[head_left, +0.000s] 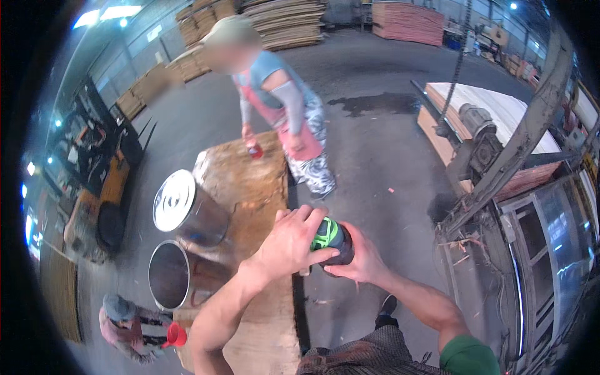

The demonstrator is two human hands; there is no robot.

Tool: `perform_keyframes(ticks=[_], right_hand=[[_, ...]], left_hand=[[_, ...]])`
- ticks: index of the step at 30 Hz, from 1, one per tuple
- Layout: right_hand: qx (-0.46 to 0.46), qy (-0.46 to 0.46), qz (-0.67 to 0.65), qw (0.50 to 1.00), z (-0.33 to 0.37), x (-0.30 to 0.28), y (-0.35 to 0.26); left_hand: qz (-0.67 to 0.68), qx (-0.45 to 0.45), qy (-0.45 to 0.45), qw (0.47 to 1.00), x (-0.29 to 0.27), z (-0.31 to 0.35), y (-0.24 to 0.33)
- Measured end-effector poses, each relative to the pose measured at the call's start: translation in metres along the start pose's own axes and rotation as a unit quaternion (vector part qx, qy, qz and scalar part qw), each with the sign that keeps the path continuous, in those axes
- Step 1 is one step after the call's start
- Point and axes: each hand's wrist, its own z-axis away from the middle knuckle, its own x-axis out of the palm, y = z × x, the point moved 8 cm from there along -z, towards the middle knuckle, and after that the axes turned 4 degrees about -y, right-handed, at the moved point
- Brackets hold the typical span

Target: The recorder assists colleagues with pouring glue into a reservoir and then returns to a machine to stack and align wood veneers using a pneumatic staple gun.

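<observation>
Both of my hands are closed on a dark bottle [343, 242] with a bright green cord or strap about its top, held in front of me past the table's right edge. My left hand [287, 242] wraps over the green top, its thumb lying across the near side. Around the bottle's dark body curls my right hand [365, 257], with the fingers partly hidden behind it. Left of my hands lies the worn wooden table [269, 325].
On the table stand a lidded metal drum [209, 219] and an open one [169, 275]. A person [287, 106] at the far end touches a small red-topped container [254, 150]. Another person [122, 325] holds a red vessel [177, 335]. A forklift [97, 219] is left, machinery [481, 150] right.
</observation>
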Motion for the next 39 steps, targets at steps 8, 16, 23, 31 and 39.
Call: perform_keyframes(ticks=[8, 16, 23, 31, 39], right_hand=[[-0.001, 0.083, 0.124, 0.989, -0.075, -0.259, 0.125], [0.059, 0.166, 0.17, 0.969, -0.208, -0.415, 0.277], [0.125, 0.19, 0.142, 0.963, -0.381, -0.501, 0.41], [0.154, 0.29, 0.172, 0.929, -0.631, -0.637, 0.571], [0.131, 0.292, 0.167, 0.932, -0.902, -0.777, 0.792]], left_hand=[[0.124, 0.191, -0.081, 0.97, 0.026, -0.308, 0.061], [0.026, 0.121, -0.079, 0.989, 0.07, -0.575, 0.001], [-0.002, 0.224, -0.063, 0.973, 0.07, -0.801, -0.109], [0.01, 0.242, -0.135, 0.961, 0.064, -1.113, -0.257], [-0.127, 0.072, -0.209, 0.967, 0.062, -1.449, -0.409]])
